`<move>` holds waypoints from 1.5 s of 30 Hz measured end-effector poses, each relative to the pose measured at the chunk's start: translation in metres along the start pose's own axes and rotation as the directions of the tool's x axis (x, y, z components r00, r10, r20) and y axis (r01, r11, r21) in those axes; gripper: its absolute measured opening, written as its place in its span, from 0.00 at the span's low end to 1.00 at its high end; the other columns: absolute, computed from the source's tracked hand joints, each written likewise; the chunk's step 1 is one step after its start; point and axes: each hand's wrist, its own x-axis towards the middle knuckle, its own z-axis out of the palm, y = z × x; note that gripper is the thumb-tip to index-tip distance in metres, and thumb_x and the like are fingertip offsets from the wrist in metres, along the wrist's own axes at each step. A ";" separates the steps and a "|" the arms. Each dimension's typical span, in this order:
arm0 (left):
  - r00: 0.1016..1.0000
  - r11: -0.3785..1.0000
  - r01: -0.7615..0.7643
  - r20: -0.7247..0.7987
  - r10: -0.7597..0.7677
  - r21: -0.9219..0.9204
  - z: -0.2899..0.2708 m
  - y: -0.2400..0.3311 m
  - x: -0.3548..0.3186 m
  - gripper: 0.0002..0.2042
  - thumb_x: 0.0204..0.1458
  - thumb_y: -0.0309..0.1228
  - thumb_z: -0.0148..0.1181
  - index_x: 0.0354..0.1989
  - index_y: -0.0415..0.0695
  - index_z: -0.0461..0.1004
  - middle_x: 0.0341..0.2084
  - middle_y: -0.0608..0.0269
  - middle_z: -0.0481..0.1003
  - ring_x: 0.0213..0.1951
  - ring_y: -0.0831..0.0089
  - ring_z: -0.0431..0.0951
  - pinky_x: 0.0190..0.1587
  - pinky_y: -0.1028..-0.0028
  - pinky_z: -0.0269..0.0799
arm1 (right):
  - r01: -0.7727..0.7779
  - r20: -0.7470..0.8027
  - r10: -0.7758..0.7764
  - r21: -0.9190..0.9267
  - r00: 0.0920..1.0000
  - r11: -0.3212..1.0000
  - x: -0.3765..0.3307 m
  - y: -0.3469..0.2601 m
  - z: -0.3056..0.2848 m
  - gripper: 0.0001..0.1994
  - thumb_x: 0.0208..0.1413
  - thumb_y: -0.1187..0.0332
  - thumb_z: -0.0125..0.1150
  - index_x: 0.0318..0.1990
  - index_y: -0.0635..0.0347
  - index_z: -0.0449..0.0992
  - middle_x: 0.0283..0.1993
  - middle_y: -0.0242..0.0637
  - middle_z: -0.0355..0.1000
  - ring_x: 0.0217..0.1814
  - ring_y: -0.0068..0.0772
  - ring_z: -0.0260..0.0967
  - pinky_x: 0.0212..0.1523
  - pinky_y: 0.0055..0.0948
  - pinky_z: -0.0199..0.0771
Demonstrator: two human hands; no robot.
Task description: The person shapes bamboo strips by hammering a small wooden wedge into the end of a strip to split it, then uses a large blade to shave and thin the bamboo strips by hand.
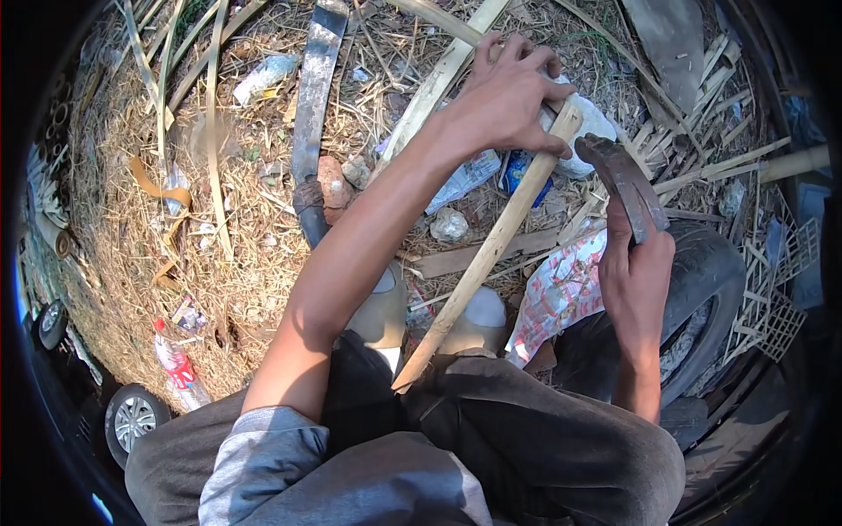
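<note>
My left hand (517, 96) reaches far forward, its thumb and bent fingers about the upper end of a pale wooden stick (491, 250). The stick slants down toward me, its lower end between my knees. Behind its upper end sits a whitish stone (596, 131). My right hand (638, 272) is closed round a dark, worn metal tool with a curved head (627, 180), raised just right of the stick. The fist hides part of the tool, and its exact kind cannot be made out. A long dark machete-like blade (317, 96) lies on the ground to the left.
Dry straw and long split strips (215, 131) cover the ground. A tyre (702, 298) stands at the right beside a red-and-white patterned sheet (561, 294). Reddish stone (333, 188) lies near the blade. At lower left are a plastic bottle (180, 373) and a vehicle wheel (134, 421).
</note>
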 end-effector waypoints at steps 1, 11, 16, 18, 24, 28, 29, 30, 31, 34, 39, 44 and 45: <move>0.988 0.995 0.046 -0.149 -0.034 0.083 0.003 0.004 -0.005 0.44 0.29 0.62 0.75 0.59 0.53 0.80 0.56 0.58 0.70 0.61 0.54 0.63 0.67 0.45 0.47 | 0.008 -0.003 -0.008 -0.008 1.000 1.000 0.003 0.011 -0.003 0.15 0.67 0.59 0.58 0.50 0.63 0.76 0.30 0.52 0.75 0.29 0.58 0.74 0.32 0.42 0.72; 0.750 0.752 0.659 0.095 -0.655 -0.019 -0.041 0.100 -0.045 0.25 0.53 0.47 0.67 0.40 0.30 0.77 0.43 0.42 0.74 0.49 0.46 0.74 0.53 0.49 0.66 | 0.372 0.116 -0.356 -0.376 0.927 0.849 0.033 0.057 0.002 0.21 0.63 0.50 0.61 0.36 0.61 0.69 0.20 0.49 0.72 0.24 0.58 0.74 0.25 0.51 0.71; 0.606 0.526 0.791 0.522 -0.600 -0.314 -0.021 0.084 -0.060 0.30 0.68 0.49 0.46 0.33 0.29 0.78 0.30 0.33 0.77 0.37 0.36 0.79 0.42 0.49 0.72 | 0.388 0.096 -0.377 -0.317 0.921 0.865 0.032 0.061 0.005 0.21 0.63 0.49 0.61 0.35 0.61 0.68 0.20 0.49 0.72 0.23 0.58 0.74 0.23 0.51 0.70; 0.639 0.608 0.758 0.462 -0.616 -0.238 -0.015 0.087 -0.062 0.29 0.71 0.46 0.39 0.34 0.30 0.77 0.28 0.30 0.76 0.38 0.35 0.78 0.41 0.47 0.72 | 0.403 0.080 -0.398 -0.298 0.914 0.865 0.033 0.063 0.004 0.21 0.63 0.49 0.62 0.34 0.60 0.68 0.20 0.48 0.72 0.23 0.58 0.74 0.23 0.51 0.70; 0.733 0.738 0.654 0.375 -0.567 -0.163 -0.013 0.079 -0.068 0.27 0.72 0.43 0.36 0.36 0.32 0.77 0.24 0.33 0.76 0.32 0.33 0.77 0.37 0.45 0.73 | 0.489 0.093 -0.483 -0.284 0.870 0.825 0.036 0.067 0.011 0.26 0.59 0.43 0.64 0.32 0.60 0.68 0.20 0.45 0.71 0.22 0.53 0.74 0.21 0.47 0.71; 0.748 0.797 0.598 0.415 -0.517 -0.086 -0.021 0.081 -0.066 0.26 0.72 0.43 0.35 0.37 0.33 0.75 0.22 0.33 0.76 0.29 0.33 0.78 0.35 0.44 0.74 | 0.603 0.070 -0.608 -0.263 0.791 0.753 0.039 0.066 0.009 0.27 0.57 0.41 0.64 0.31 0.59 0.67 0.23 0.42 0.72 0.22 0.47 0.76 0.19 0.42 0.71; 0.757 0.801 0.592 0.400 -0.516 -0.087 -0.023 0.083 -0.065 0.26 0.72 0.43 0.35 0.37 0.33 0.75 0.22 0.33 0.76 0.29 0.33 0.78 0.35 0.44 0.74 | 0.609 0.061 -0.618 -0.272 0.784 0.745 0.044 0.068 0.012 0.27 0.57 0.41 0.64 0.31 0.59 0.67 0.23 0.42 0.72 0.22 0.47 0.76 0.19 0.42 0.71; 0.749 0.795 0.601 0.404 -0.526 -0.080 -0.025 0.085 -0.062 0.26 0.72 0.43 0.35 0.37 0.34 0.74 0.21 0.34 0.75 0.28 0.32 0.77 0.34 0.43 0.74 | 0.563 0.074 -0.571 -0.306 0.818 0.768 0.050 0.069 0.015 0.27 0.56 0.41 0.65 0.31 0.59 0.67 0.22 0.41 0.72 0.21 0.47 0.75 0.19 0.42 0.71; 0.731 0.782 0.618 0.421 -0.537 -0.075 -0.026 0.086 -0.062 0.25 0.72 0.43 0.35 0.37 0.34 0.74 0.20 0.34 0.75 0.28 0.32 0.77 0.33 0.43 0.74 | 0.513 0.098 -0.513 -0.335 0.853 0.790 0.053 0.069 0.019 0.27 0.56 0.41 0.65 0.32 0.59 0.67 0.22 0.41 0.71 0.21 0.47 0.75 0.19 0.42 0.71; 0.730 0.779 0.621 0.425 -0.535 -0.086 -0.026 0.081 -0.064 0.25 0.72 0.43 0.35 0.37 0.34 0.74 0.19 0.35 0.75 0.27 0.33 0.78 0.32 0.44 0.75 | 0.526 0.122 -0.515 -0.308 0.848 0.793 0.050 0.062 0.017 0.27 0.58 0.41 0.62 0.32 0.59 0.67 0.22 0.42 0.71 0.21 0.47 0.75 0.19 0.43 0.71; 0.730 0.783 0.617 0.425 -0.535 -0.076 -0.029 0.080 -0.061 0.26 0.72 0.43 0.35 0.35 0.34 0.75 0.19 0.36 0.75 0.27 0.36 0.79 0.33 0.45 0.76 | 0.440 0.117 -0.426 -0.314 0.897 0.841 0.057 0.067 0.018 0.25 0.59 0.44 0.63 0.32 0.59 0.67 0.22 0.43 0.71 0.20 0.49 0.74 0.19 0.44 0.70; 0.741 0.810 0.586 0.418 -0.525 -0.021 -0.033 0.077 -0.063 0.27 0.72 0.44 0.35 0.33 0.35 0.77 0.20 0.36 0.76 0.27 0.37 0.79 0.33 0.46 0.76 | 0.525 0.080 -0.527 -0.293 0.846 0.799 0.053 0.067 0.018 0.23 0.61 0.47 0.63 0.34 0.60 0.67 0.21 0.46 0.72 0.20 0.52 0.74 0.19 0.46 0.69; 0.742 0.812 0.583 0.420 -0.522 -0.020 -0.034 0.077 -0.061 0.27 0.72 0.44 0.35 0.33 0.35 0.77 0.20 0.36 0.76 0.27 0.37 0.79 0.33 0.46 0.76 | 0.485 0.064 -0.492 -0.316 0.868 0.815 0.056 0.068 0.020 0.23 0.62 0.48 0.62 0.34 0.60 0.67 0.20 0.47 0.72 0.20 0.53 0.74 0.19 0.47 0.69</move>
